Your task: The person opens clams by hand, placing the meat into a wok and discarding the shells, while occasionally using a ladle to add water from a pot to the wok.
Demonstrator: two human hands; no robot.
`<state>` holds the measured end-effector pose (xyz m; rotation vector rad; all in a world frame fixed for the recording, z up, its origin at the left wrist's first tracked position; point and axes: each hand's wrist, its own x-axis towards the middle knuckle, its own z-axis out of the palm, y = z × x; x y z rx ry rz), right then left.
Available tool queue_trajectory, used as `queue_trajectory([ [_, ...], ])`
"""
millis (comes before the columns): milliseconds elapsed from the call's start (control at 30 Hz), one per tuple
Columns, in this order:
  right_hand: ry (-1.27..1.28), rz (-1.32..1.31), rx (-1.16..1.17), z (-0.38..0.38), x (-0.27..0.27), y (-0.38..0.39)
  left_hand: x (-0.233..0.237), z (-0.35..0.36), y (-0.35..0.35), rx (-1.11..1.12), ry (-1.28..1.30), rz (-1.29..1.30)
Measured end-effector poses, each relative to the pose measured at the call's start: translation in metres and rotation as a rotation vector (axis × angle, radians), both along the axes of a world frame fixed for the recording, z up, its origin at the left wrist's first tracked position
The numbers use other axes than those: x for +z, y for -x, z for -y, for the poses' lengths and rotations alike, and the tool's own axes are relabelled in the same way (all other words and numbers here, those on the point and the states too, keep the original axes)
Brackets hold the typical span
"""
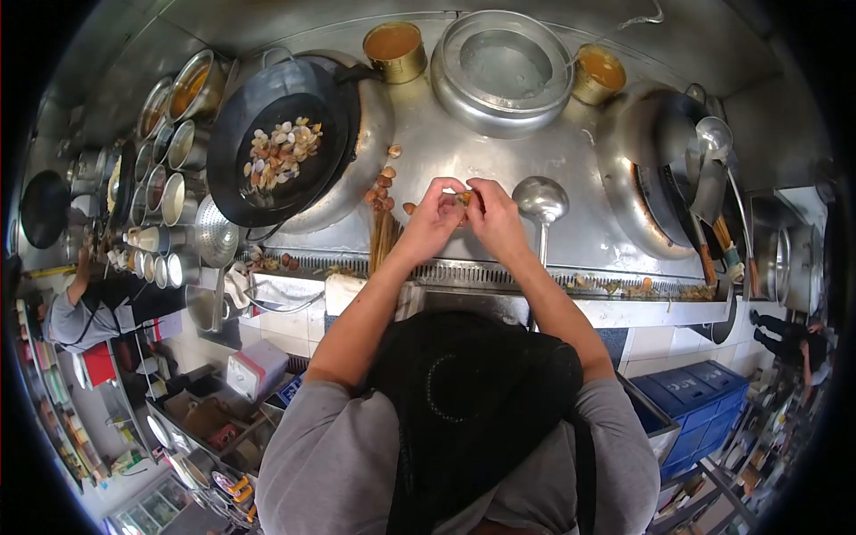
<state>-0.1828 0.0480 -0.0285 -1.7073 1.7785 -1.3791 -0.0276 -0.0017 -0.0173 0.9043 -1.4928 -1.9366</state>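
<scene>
My left hand (436,214) and my right hand (491,216) meet above the steel counter, fingers pinched together. Between the fingertips is a small yellowish-brown piece (463,199), mostly covered; it may be a clam. Left of my hands, several brown shells (383,181) lie on the counter beside the wok. A black wok (227,152) at the left holds a heap of opened clams (283,153). Just right of my right hand rests a steel ladle (540,199), its handle towards me. A bamboo wok brush (382,239) lies by my left wrist.
A large steel pot (504,120) of liquid stands at the back between two tins (395,55) of orange sauce. Another wok burner (637,169) with utensils is at right. Seasoning containers (183,198) and a strainer (217,234) fill the left. Other people (85,312) stand far left and right.
</scene>
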Motion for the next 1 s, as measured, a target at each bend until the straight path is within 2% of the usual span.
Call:
queue_trajectory([
  [33, -0.001, 0.049, -0.005, 0.002, 0.000, 0.000, -0.007, 0.003, -0.001, -0.033, 0.089, 0.038],
  [167, -0.171, 0.243, 0.102, -0.003, 0.000, 0.012, -0.015, 0.005, -0.008, -0.015, 0.040, 0.008],
  [233, -0.289, 0.808, 0.155, -0.004, -0.006, 0.020, 0.008, 0.003, -0.020, -0.040, 0.041, 0.111],
  [267, -0.294, 0.803, 0.159, -0.002, -0.009, 0.025, 0.029, -0.001, -0.024, -0.034, 0.038, 0.107],
  [333, -0.335, 0.858, -0.003, 0.002, -0.017, 0.036, 0.093, -0.013, -0.035, -0.086, 0.157, 0.085],
  [400, -0.397, 0.774, -0.017, 0.007, -0.047, 0.041, 0.159, -0.025, -0.047, -0.143, 0.365, -0.011],
  [467, -0.546, 0.421, -0.065, 0.020, -0.087, 0.040, 0.223, -0.031, -0.062, -0.228, 0.605, -0.179],
  [500, -0.574, 0.406, -0.037, 0.030, -0.100, 0.035, 0.235, -0.032, -0.067, -0.252, 0.503, -0.370],
  [533, -0.463, 0.249, 0.022, 0.043, -0.110, 0.025, 0.239, -0.028, -0.065, -0.325, 0.764, -0.438],
  [567, -0.344, 0.095, 0.084, 0.057, -0.119, 0.018, 0.250, -0.037, -0.067, -0.108, 0.843, -0.435],
  [633, -0.363, 0.019, 0.152, 0.090, -0.125, -0.005, 0.255, -0.052, -0.075, 0.004, 0.773, -0.496],
  [833, -0.249, -0.233, 0.248, 0.163, -0.143, -0.067, 0.254, -0.072, -0.075, 0.752, 0.572, -0.470],
  [867, -0.211, -0.264, 0.246, 0.171, -0.144, -0.074, 0.257, -0.069, -0.088, 0.775, 0.577, -0.457],
  [933, -0.182, -0.308, 0.274, 0.181, -0.148, -0.086, 0.267, -0.060, -0.119, 0.497, 0.473, -0.320],
  [967, -0.159, -0.372, 0.300, 0.184, -0.150, -0.089, 0.254, -0.058, -0.117, 0.511, 0.473, -0.312],
  [1000, -0.134, -0.436, 0.322, 0.188, -0.150, -0.090, 0.232, -0.057, -0.108, 0.639, 0.648, -0.412],
])
